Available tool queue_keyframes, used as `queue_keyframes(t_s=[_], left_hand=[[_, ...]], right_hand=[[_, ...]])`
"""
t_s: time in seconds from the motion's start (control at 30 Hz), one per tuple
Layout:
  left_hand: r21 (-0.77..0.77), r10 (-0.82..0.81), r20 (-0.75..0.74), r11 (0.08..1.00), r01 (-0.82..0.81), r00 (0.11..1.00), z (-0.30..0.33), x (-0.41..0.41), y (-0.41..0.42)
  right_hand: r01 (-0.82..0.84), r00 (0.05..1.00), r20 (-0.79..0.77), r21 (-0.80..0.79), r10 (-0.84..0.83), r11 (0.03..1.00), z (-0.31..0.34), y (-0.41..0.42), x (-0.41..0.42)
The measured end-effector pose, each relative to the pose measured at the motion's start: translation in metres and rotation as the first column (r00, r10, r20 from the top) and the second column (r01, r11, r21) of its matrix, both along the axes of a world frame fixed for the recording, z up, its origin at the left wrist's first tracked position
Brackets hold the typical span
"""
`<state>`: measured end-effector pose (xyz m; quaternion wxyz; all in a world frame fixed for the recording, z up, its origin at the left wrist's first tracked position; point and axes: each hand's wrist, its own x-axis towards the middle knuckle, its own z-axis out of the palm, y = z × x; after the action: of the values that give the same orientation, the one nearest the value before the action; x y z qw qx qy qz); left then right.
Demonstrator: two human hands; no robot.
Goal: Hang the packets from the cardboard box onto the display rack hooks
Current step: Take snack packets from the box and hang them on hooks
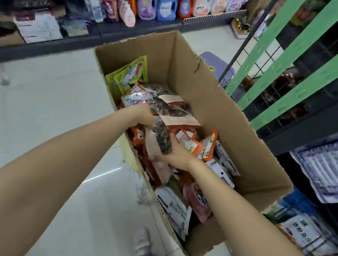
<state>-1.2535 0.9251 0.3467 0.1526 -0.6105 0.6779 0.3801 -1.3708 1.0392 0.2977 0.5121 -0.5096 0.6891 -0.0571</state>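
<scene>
An open cardboard box [240,125] stands in the aisle, filled with several snack packets. Both my hands are inside it. My left hand [144,113] grips the upper part of a clear packet of dark seeds [163,137]. From below, my right hand [176,153] holds the same packet at its lower end. Orange packets [188,140] lie just right of it, green packets [131,76] stand at the box's far end, and white packets [176,207] lie at the near end. The wire display rack [266,85] with green uprights rises right of the box.
A shelf of detergent bottles [166,4] runs along the far side of the tiled aisle. Shelves with white and blue packs [333,165] stand at the right. A purple stool [215,62] sits behind the box. My shoes [142,242] are on the floor near the box.
</scene>
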Motion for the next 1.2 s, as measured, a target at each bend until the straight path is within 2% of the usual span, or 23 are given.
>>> queue_keyframes(t_s=[0.1, 0.27, 0.37, 0.43, 0.47, 0.53, 0.57, 0.63, 0.67, 0.7, 0.8, 0.93, 1.1, 1.2], left_hand=[[0.134, 0.246, -0.201, 0.966, -0.222, 0.948, 0.012, -0.005, -0.004], [0.280, 0.496, -0.377, 0.866, -0.415, 0.782, 0.034, -0.023, 0.003], [0.396, 0.611, -0.446, 0.790, -0.468, 0.654, 0.056, -0.032, 0.011], [0.429, 0.610, -0.472, 0.790, -0.439, 0.637, 0.070, -0.037, 0.018], [0.417, 0.587, -0.474, 0.806, -0.420, 0.656, 0.077, -0.040, 0.021], [0.371, 0.515, -0.468, 0.852, -0.369, 0.719, 0.090, -0.049, 0.027], [0.281, 0.408, -0.472, 0.910, -0.305, 0.782, 0.097, -0.056, 0.031], [0.030, 0.016, -0.340, 1.000, -0.006, 0.940, 0.114, -0.071, 0.043], [-0.164, -0.238, -0.181, 0.964, 0.209, 0.954, 0.126, -0.080, 0.052], [-0.276, -0.359, -0.111, 0.907, 0.319, 0.927, 0.140, -0.089, 0.062], [-0.494, -0.533, -0.116, 0.763, 0.417, 0.838, 0.189, -0.121, 0.101], [-0.677, -0.783, -0.115, 0.512, 0.529, 0.611, 0.236, -0.177, 0.157], [-0.831, -0.907, 0.009, 0.228, 0.507, 0.422, 0.278, -0.243, 0.235], [-0.874, -0.921, 0.022, 0.172, 0.455, 0.390, 0.290, -0.279, 0.283]], right_hand=[[-0.001, 0.991, 0.131, 0.000, 0.001, 1.000, 0.024, 0.002, -0.017], [0.160, 0.954, 0.262, -0.042, -0.143, 0.986, 0.066, 0.010, -0.035], [0.161, 0.985, 0.095, -0.228, -0.143, 0.960, 0.083, 0.011, -0.047], [0.198, 0.975, -0.025, -0.342, -0.220, 0.919, 0.089, 0.013, -0.059], [0.227, 0.963, -0.052, -0.375, -0.265, 0.899, 0.094, 0.016, -0.064], [0.263, 0.939, -0.076, -0.473, -0.336, 0.841, 0.111, 0.027, -0.075], [0.254, 0.931, -0.096, -0.523, -0.352, 0.814, 0.122, 0.034, -0.081], [0.190, 0.919, -0.174, -0.590, -0.354, 0.785, 0.141, 0.051, -0.094], [0.166, 0.909, -0.211, -0.609, -0.360, 0.776, 0.150, 0.060, -0.102], [0.160, 0.896, -0.233, -0.624, -0.378, 0.764, 0.159, 0.070, -0.110], [0.172, 0.850, -0.259, -0.687, -0.459, 0.706, 0.194, 0.102, -0.141], [0.142, 0.768, -0.322, -0.756, -0.553, 0.639, 0.242, 0.158, -0.183], [0.154, 0.714, -0.305, -0.810, -0.630, 0.566, 0.290, 0.241, -0.239], [0.183, 0.657, -0.302, -0.825, -0.690, 0.535, 0.309, 0.295, -0.267]])
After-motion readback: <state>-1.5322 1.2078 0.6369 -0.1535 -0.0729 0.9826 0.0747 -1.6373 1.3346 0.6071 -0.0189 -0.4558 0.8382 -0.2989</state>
